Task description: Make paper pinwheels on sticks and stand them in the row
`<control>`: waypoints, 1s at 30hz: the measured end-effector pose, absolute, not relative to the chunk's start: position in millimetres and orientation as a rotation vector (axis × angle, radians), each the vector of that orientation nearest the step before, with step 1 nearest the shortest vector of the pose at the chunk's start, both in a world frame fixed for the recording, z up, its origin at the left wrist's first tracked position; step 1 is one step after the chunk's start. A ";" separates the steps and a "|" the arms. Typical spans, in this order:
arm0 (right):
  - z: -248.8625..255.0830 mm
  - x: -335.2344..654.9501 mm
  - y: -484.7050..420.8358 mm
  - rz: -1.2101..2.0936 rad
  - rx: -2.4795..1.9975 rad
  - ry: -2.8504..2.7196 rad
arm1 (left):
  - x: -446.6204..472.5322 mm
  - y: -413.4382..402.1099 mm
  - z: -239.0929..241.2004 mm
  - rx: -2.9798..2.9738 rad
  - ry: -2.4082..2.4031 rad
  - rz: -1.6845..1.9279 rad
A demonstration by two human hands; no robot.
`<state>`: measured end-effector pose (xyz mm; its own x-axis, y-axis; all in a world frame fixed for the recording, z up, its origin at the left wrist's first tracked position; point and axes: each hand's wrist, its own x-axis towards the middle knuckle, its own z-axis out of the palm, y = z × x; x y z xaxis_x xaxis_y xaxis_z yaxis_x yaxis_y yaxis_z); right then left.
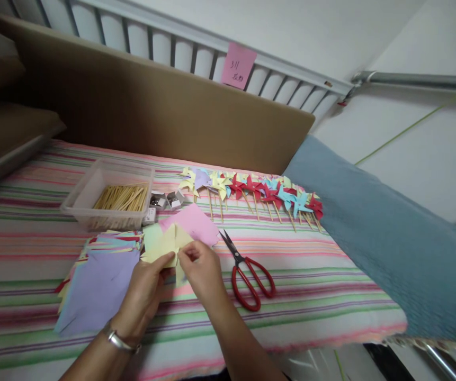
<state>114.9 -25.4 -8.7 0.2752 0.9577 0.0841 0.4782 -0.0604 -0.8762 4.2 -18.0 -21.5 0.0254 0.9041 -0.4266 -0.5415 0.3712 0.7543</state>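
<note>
My left hand (pixel 145 292) and my right hand (pixel 202 272) both pinch a folded yellow paper piece (pixel 167 244) just above the striped cloth (pixel 311 296). The left fingers grip its lower edge; the right fingertips press on its middle, fingers curled. A silver bracelet (pixel 119 341) sits on my left wrist. Under and left of the hands lies a stack of coloured paper squares (pixel 98 280), purple on top. A pink sheet (pixel 196 222) lies just behind the yellow piece.
Red-handled scissors (pixel 247 275) lie right of my hands. A clear plastic tub (pixel 92 185) of wooden sticks stands behind the stack. A row of finished paper pinwheels (pixel 251 190) lies further back. Brown cardboard (pixel 164 111), a white railing and a blue cloth (pixel 390 238) border the surface.
</note>
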 end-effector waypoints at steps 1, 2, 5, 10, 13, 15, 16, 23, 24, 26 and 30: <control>-4.8 119.1 -24.9 0.636 -1.692 -1.331 | 2.4 -17.0 -19.9 0.455 1.043 1.145; -1.2 123.6 -24.0 0.629 -1.697 -1.311 | 0.8 -16.2 -18.3 0.473 1.052 1.107; 4.7 134.9 -21.0 1.034 -1.573 -1.174 | -2.3 -15.4 -15.5 0.530 1.052 0.976; -1.9 139.3 -19.3 1.434 -1.366 -0.990 | -2.8 -17.7 -18.8 0.548 1.075 0.870; -4.8 139.9 -19.0 1.468 -1.375 -0.918 | -1.7 -19.0 -20.0 0.542 1.083 0.850; -4.6 140.6 -18.5 1.459 -1.361 -0.878 | 0.4 -20.1 -19.7 0.535 1.056 0.861; -4.2 140.8 -18.4 1.448 -1.348 -0.862 | 1.9 -20.7 -19.3 0.527 1.029 0.879; -2.4 133.9 -20.4 1.393 -1.301 -0.756 | 12.3 -22.4 -13.8 0.388 0.952 1.032; -2.5 132.1 -20.9 1.381 -1.299 -0.732 | 13.0 -22.1 -13.8 0.380 0.939 1.046; -2.9 128.6 -21.7 1.355 -1.302 -0.689 | 14.1 -21.6 -14.9 0.381 0.895 1.076; -4.8 123.7 -22.6 1.319 -1.317 -0.649 | 14.3 -20.8 -20.1 0.412 0.857 1.071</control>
<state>123.7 -22.6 -4.8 0.2281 0.9202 -0.3180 -0.3097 -0.2411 -0.9198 14.3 -20.8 -20.1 0.2090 0.8891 -0.4072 -0.5920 0.4465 0.6710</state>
